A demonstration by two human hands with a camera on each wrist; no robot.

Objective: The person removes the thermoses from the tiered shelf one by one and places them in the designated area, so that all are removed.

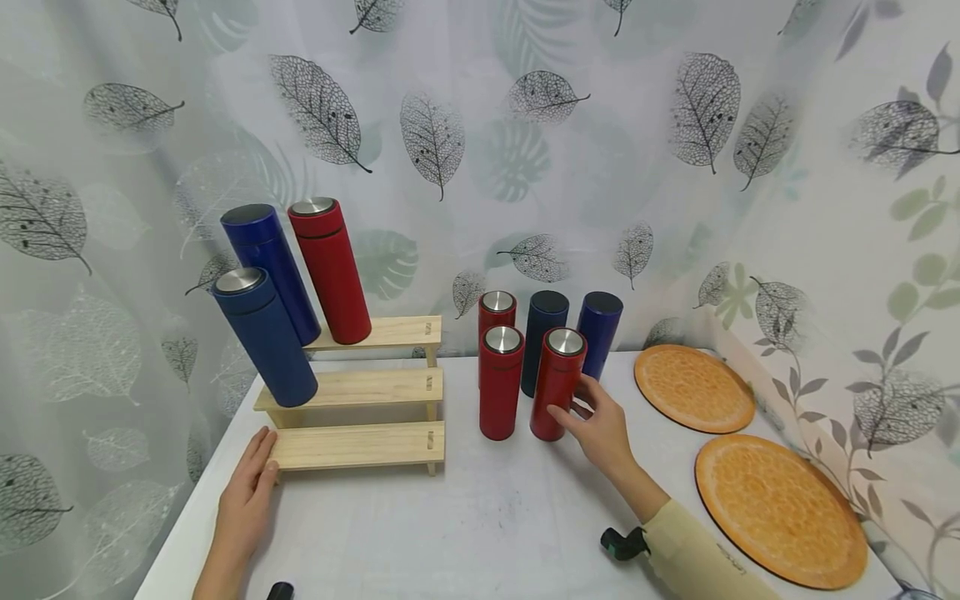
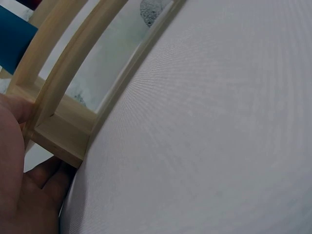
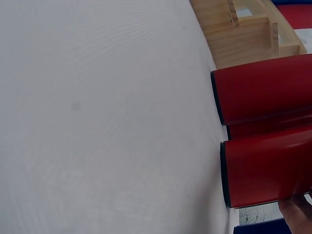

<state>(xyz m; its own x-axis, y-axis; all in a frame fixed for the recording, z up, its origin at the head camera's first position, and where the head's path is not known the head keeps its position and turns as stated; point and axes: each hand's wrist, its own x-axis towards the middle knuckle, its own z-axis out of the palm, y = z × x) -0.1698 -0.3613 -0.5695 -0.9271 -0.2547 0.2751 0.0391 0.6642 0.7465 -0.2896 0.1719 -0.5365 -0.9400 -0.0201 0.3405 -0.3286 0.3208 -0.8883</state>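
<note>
My right hand point(image 1: 602, 427) holds a red thermos flask point(image 1: 558, 387) low on its body, thumb in front and fingers round its right side. This flask is upright, its base at the white table in the right wrist view. Another red thermos point(image 1: 501, 387) stands just left of it. Behind are a third red flask point(image 1: 497, 307), a dark blue one point(image 1: 546, 333) and a brighter blue one point(image 1: 598, 329). My left hand point(image 1: 243, 500) grips the left end of a three-step wooden rack point(image 1: 356, 447), with the thumb against the lowest shelf point(image 2: 68, 73) and fingers beside its leg.
On the rack's upper steps stand a red thermos point(image 1: 330, 271), a bright blue one point(image 1: 270, 267) and a matte blue one point(image 1: 266, 337). Two round orange-brown mats point(image 1: 780, 508) lie at the right of the table point(image 1: 480, 533). A leaf-patterned curtain point(image 1: 465, 125) hangs behind.
</note>
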